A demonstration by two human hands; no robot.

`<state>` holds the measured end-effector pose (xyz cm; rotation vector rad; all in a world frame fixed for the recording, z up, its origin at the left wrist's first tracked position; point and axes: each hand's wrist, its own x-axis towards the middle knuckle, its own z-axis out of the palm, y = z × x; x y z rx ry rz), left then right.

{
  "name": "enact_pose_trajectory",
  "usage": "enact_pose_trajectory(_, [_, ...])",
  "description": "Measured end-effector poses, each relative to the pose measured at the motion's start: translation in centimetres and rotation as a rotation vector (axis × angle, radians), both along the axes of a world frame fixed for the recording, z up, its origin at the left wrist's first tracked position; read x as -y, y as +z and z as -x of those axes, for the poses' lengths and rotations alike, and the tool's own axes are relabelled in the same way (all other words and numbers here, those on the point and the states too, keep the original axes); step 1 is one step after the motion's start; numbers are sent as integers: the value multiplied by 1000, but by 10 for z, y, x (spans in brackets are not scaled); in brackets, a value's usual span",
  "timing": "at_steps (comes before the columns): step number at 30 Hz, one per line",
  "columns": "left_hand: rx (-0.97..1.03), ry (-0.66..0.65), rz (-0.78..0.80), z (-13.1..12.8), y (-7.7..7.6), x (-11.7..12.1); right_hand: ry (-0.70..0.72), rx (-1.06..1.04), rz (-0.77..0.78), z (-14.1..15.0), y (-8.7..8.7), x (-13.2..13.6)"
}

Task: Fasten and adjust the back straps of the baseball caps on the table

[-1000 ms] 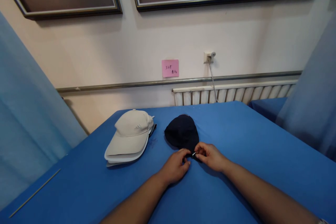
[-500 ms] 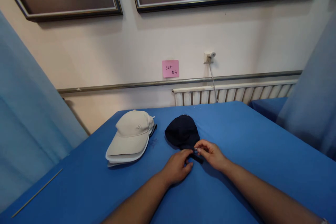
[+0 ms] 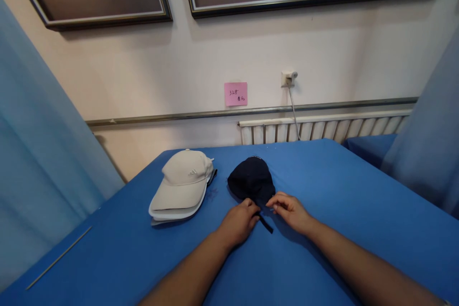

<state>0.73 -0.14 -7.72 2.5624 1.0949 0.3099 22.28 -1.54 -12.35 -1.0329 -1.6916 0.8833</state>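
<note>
While your left hand (image 3: pixel 237 222) pinches the strap (image 3: pixel 266 224) and your right hand (image 3: pixel 289 211) curls half-closed, its hold unclear, the navy strap-back cap (image 3: pixel 251 177) lies just beyond them, probably light and floppy, best gripped by its strap-side edge.

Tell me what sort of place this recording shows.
Probably a curtained-off work spot indoors: blue curtains hang on both sides of a blue-covered table, with a radiator along the wall behind it.
</note>
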Motion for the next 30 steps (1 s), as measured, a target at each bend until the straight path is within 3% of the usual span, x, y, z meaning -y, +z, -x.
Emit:
enact_pose_trajectory(8, [22,-34,126,23,33,6,-38,93,22,-1,2,0])
enact_pose_trajectory(12, [157,20,200,38,53,5,-89,55,12,-4,0,-3])
enact_pose_trajectory(15, [297,45,147,43,60,3,-89,-32,86,-4,-2,-7])
enact_pose_trajectory(19, [450,62,23,32,48,2,-70,-269,211,1,1,-7])
enact_pose_trajectory(25, [620,140,318,1,7,9,-7,-432,261,10,12,1])
enact_pose_trajectory(30, [638,115,392,-6,-4,8,45,-382,278,14,9,3])
